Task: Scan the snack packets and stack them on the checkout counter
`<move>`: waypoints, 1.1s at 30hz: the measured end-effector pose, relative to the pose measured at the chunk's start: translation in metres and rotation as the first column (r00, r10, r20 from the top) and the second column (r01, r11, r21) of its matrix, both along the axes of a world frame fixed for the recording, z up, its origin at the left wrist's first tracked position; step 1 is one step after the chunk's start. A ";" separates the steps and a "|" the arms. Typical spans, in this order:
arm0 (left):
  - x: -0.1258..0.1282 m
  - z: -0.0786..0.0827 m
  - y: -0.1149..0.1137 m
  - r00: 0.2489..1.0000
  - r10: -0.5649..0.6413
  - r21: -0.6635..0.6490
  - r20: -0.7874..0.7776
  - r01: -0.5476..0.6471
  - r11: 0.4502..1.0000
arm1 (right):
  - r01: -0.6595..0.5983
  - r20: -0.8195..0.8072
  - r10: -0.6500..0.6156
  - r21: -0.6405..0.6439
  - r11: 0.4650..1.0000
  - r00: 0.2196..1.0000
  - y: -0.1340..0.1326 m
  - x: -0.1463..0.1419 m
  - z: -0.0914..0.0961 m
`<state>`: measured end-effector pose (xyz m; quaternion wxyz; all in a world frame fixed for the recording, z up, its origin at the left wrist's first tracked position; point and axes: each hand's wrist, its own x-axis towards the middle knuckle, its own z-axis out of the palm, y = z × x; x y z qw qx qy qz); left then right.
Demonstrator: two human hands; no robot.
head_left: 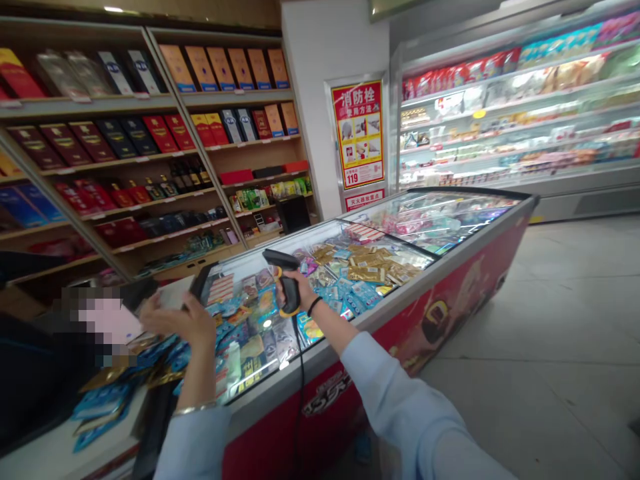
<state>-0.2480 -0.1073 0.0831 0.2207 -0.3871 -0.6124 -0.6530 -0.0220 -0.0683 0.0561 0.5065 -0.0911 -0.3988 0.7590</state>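
Observation:
My right hand (293, 288) is wrapped round the grip of a black and yellow barcode scanner (283, 273), held above the glass lid of a red chest freezer (450, 293). The scanner's black cable hangs down the freezer's front. My left hand (180, 321) is raised over the counter at the left, fingers curled on a thin pale card or packet (173, 295) that I cannot make out well. Blue and gold snack packets (115, 393) lie heaped on the counter below that hand.
Wooden shelves (150, 160) of boxed goods and bottles fill the left wall. An open refrigerated display (515, 113) stands at the back right, beside a red fire-hydrant notice (359, 133). Grey tiled floor (560, 333) stretches to the right of the freezer. A blurred patch covers something at the left.

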 end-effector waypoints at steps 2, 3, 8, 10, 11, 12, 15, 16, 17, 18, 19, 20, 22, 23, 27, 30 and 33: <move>0.032 0.002 0.009 0.999 -0.040 0.077 -0.010 0.040 0.996 | 0.054 0.012 -0.054 0.007 0.999 0.998 0.005 0.027 0.001; 0.048 0.002 0.014 0.996 -0.083 0.099 -0.015 0.084 0.992 | 0.085 0.013 -0.086 0.014 0.996 0.996 0.008 0.041 0.000; 0.123 -0.010 0.040 0.923 -0.382 0.104 -0.047 0.385 0.917 | 0.265 -0.010 -0.265 0.059 0.962 0.964 0.014 0.107 -0.008; 0.149 -0.020 0.048 0.882 -0.468 0.063 -0.056 0.471 0.880 | 0.310 -0.008 -0.310 0.055 0.949 0.951 0.015 0.128 -0.015; 0.161 -0.026 0.052 0.862 -0.504 0.039 -0.060 0.506 0.862 | 0.330 -0.005 -0.331 0.046 0.943 0.944 0.015 0.138 -0.018; 0.171 -0.033 0.055 0.841 -0.537 0.009 -0.063 0.539 0.842 | 0.350 0.001 -0.350 0.036 0.936 0.937 0.015 0.147 -0.022; 0.192 -0.055 0.062 0.798 -0.602 -0.100 -0.040 0.596 0.797 | 0.400 0.030 -0.399 -0.001 0.917 0.916 0.018 0.169 -0.034; 0.196 -0.061 0.065 0.797 -0.604 -0.131 -0.028 0.596 0.792 | 0.416 0.038 -0.415 -0.012 0.909 0.909 0.020 0.174 -0.038; 0.198 -0.068 0.067 0.801 -0.599 -0.157 -0.021 0.589 0.793 | 0.431 0.043 -0.430 -0.021 0.902 0.902 0.023 0.179 -0.041; 0.200 -0.073 0.069 0.806 -0.592 -0.178 -0.022 0.580 0.795 | 0.444 0.046 -0.442 -0.028 0.896 0.896 0.026 0.184 -0.045; 0.201 -0.077 0.071 0.807 -0.590 -0.198 -0.031 0.573 0.795 | 0.453 0.046 -0.451 -0.034 0.891 0.891 0.029 0.187 -0.048; 0.201 -0.081 0.073 0.802 -0.596 -0.223 -0.045 0.574 0.788 | 0.461 0.041 -0.460 -0.040 0.886 0.887 0.032 0.190 -0.051; 0.202 -0.087 0.076 0.766 -0.638 -0.312 -0.077 0.589 0.745 | 0.472 0.026 -0.471 -0.047 0.881 0.882 0.038 0.194 -0.056; 0.203 -0.090 0.076 0.739 -0.667 -0.377 -0.097 0.592 0.712 | 0.475 0.016 -0.475 -0.046 0.879 0.880 0.039 0.195 -0.058; 0.208 -0.097 0.075 0.635 -0.751 -0.679 -0.181 0.471 0.563 | 0.471 -0.004 -0.471 -0.026 0.882 0.882 0.040 0.199 -0.061; 0.214 -0.099 0.072 0.594 -0.782 -0.801 -0.188 0.368 0.472 | 0.487 0.008 -0.488 -0.034 0.872 0.873 0.036 0.201 -0.059; 0.219 -0.098 0.069 0.550 -0.814 -0.831 -0.186 0.355 0.429 | 0.506 0.024 -0.505 -0.038 0.862 0.863 0.032 0.201 -0.058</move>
